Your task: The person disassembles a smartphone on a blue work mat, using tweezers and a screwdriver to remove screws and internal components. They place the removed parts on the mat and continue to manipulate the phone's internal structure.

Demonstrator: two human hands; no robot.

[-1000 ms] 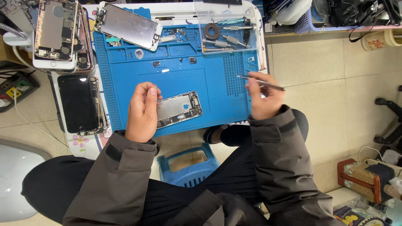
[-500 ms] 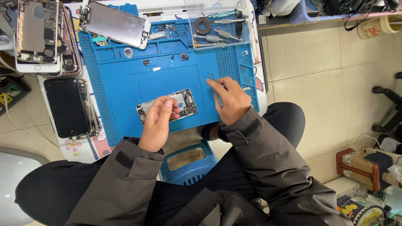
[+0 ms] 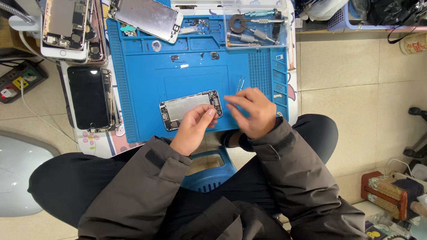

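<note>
Left hand (image 3: 192, 130) pinches the opened phone chassis (image 3: 190, 109) on the blue repair mat (image 3: 147, 84) while right hand (image 3: 253, 112) grips tweezers (image 3: 240, 83); screen off, internals seemingly still being worked.

The light was bright, even and soft, seemingly from overhead, with only faint shadows under the hands on the blue mat (image 3: 195, 84). The bare metal of the opened phone (image 3: 190, 109) and the panel (image 3: 147, 17) at the top showed pale glare. The right hand (image 3: 253, 111) was slightly smeared by motion; the left hand (image 3: 193, 129) was sharper. The floor tiles (image 3: 347, 75) bent a little toward the frame edges, a wide-lens effect.
</note>
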